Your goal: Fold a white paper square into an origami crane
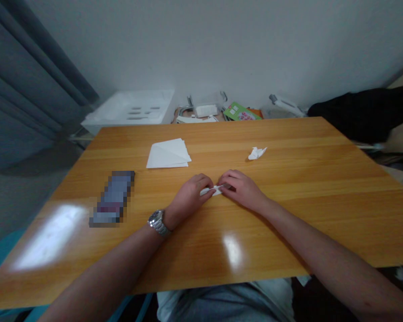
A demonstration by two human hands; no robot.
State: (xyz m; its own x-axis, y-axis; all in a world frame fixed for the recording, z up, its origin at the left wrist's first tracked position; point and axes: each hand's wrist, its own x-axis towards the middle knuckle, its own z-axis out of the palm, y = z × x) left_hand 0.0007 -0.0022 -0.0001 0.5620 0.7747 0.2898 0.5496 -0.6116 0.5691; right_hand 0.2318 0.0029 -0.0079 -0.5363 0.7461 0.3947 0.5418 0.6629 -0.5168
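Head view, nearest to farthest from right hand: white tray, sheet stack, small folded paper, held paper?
1. Held paper: touching the right hand.
2. Small folded paper: beyond, slightly right.
3. Sheet stack: beyond and left.
4. White tray: far left, beyond the table.

We angle both arms inward from the bottom of the frame: our left arm (pixel 121 264) slants up from the lower left, our right arm (pixel 309 237) from the lower right; just below the centre, our left grip (pixel 190 195) and right grip (pixel 244 190) sit close beside each other, fingers curled, thumbs pinched toward the fingertips
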